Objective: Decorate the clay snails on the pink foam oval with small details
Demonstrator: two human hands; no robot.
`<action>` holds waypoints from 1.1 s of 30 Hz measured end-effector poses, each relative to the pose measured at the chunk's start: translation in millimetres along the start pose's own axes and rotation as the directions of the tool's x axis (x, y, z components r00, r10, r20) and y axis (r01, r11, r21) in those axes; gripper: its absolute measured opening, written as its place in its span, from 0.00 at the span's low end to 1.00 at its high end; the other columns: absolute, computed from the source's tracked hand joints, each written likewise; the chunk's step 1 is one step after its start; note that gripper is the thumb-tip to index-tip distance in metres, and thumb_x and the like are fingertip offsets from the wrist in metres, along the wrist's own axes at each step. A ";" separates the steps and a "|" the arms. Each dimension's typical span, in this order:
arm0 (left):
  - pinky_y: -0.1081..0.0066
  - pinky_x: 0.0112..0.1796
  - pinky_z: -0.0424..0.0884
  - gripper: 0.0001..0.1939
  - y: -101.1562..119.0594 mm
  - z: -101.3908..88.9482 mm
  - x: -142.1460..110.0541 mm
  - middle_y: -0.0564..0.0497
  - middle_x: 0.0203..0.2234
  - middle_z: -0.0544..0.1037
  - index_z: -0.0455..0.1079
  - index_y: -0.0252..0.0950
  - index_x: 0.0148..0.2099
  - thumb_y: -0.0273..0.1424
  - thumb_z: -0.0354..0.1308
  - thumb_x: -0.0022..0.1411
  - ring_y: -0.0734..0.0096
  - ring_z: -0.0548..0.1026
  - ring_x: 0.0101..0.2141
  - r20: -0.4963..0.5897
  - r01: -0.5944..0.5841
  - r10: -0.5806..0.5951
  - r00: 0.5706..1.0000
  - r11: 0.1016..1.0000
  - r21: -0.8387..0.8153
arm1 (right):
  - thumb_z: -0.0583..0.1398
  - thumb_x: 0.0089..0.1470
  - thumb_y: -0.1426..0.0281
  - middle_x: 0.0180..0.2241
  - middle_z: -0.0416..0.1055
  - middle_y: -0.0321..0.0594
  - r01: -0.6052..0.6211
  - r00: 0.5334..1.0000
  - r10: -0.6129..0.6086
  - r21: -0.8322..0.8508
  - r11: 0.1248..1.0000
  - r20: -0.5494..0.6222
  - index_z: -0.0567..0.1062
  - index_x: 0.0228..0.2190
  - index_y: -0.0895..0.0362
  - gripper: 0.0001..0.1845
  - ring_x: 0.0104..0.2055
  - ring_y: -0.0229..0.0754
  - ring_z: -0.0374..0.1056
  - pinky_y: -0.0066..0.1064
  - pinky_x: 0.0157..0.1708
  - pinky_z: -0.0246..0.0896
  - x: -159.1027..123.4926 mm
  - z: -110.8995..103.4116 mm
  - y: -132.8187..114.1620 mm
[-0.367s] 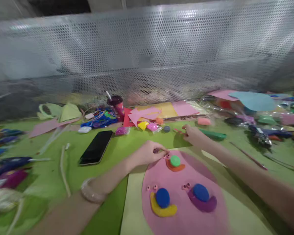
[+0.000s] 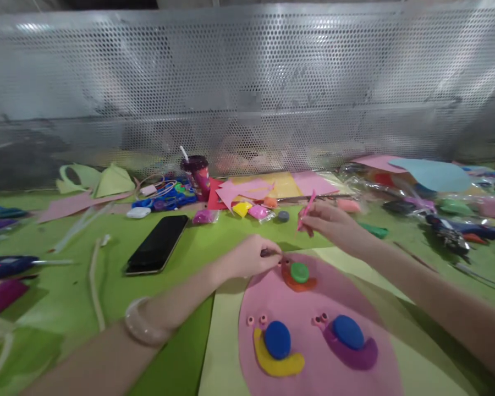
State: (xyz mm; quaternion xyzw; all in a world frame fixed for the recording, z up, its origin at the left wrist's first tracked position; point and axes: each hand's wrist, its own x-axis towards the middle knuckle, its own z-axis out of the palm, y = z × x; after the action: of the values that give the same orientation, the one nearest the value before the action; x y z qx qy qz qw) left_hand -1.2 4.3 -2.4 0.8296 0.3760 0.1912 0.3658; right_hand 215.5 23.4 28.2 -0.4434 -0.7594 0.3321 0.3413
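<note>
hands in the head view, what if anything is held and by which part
The right hand holds a thin pink stick by its lower part, upper end free. Whether the left hand holds anything cannot be told.

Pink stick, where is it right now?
In the head view, the pink stick is right of centre, held in the fingers of the right hand, just right of the small gray piece on the table.
</note>
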 end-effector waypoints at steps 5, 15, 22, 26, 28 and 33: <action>0.77 0.22 0.57 0.14 -3.0 -0.5 0.4 0.53 0.23 0.76 0.76 0.33 0.39 0.26 0.50 0.55 0.77 0.66 0.22 0.006 -0.005 0.004 1.000 1.000 0.028 | 0.63 0.44 0.66 0.22 0.68 0.35 -0.244 0.964 0.145 0.523 0.817 0.223 0.68 0.26 0.58 0.10 0.22 0.32 0.62 0.25 0.22 0.54 -9.8 17.5 2.3; 0.77 0.23 0.59 0.15 -1.7 -0.9 0.2 0.51 0.28 0.79 0.76 0.35 0.42 0.28 0.50 0.57 0.76 0.68 0.23 0.010 0.012 -0.012 1.000 0.999 -0.033 | 0.64 0.43 0.64 0.17 0.66 0.33 -0.346 0.932 0.235 0.478 0.807 0.278 0.69 0.23 0.60 0.13 0.17 0.29 0.58 0.23 0.16 0.44 -3.9 17.1 18.5; 0.77 0.23 0.59 0.14 -2.8 0.2 -0.5 0.52 0.27 0.79 0.76 0.35 0.40 0.28 0.50 0.57 0.76 0.68 0.23 0.003 0.015 -0.015 1.000 1.000 -0.026 | 0.62 0.45 0.62 0.16 0.65 0.34 -0.309 0.935 0.201 0.391 0.867 0.294 0.71 0.23 0.61 0.14 0.18 0.30 0.58 0.23 0.16 0.45 -3.0 17.7 23.5; 0.77 0.27 0.64 0.13 -2.6 0.3 0.0 0.51 0.31 0.80 0.76 0.35 0.40 0.27 0.51 0.57 0.73 0.73 0.28 0.000 0.001 -0.001 1.000 0.998 -0.064 | 0.57 0.50 0.63 0.21 0.69 0.37 -0.260 0.950 0.195 0.275 0.926 0.243 0.67 0.25 0.59 0.11 0.20 0.32 0.61 0.24 0.18 0.51 -2.0 16.2 18.5; 0.77 0.29 0.66 0.13 -1.0 -0.2 0.4 0.50 0.32 0.80 0.76 0.34 0.40 0.27 0.51 0.57 0.72 0.74 0.30 0.006 0.005 -0.004 1.000 0.997 -0.074 | 0.49 0.57 0.65 0.27 0.71 0.40 -0.195 0.971 0.189 0.031 0.980 0.146 0.64 0.28 0.58 0.11 0.22 0.33 0.65 0.25 0.20 0.57 -0.7 14.6 14.5; 0.75 0.32 0.68 0.13 4.2 -0.7 -1.2 0.49 0.34 0.80 0.76 0.35 0.41 0.30 0.52 0.58 0.68 0.75 0.33 0.022 0.044 -0.043 0.999 0.998 -0.046 | 0.53 0.57 0.66 0.23 0.71 0.40 -0.161 0.985 0.167 -0.516 0.841 -0.035 0.67 0.27 0.58 0.10 0.22 0.37 0.66 0.26 0.22 0.57 -1.1 0.3 10.8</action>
State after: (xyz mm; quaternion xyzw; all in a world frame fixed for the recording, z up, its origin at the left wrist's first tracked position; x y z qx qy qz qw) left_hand -0.3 1.8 1.2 0.8144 0.3858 0.1831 0.3929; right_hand 220.5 26.5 19.1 -0.5802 -0.7817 0.1465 0.1759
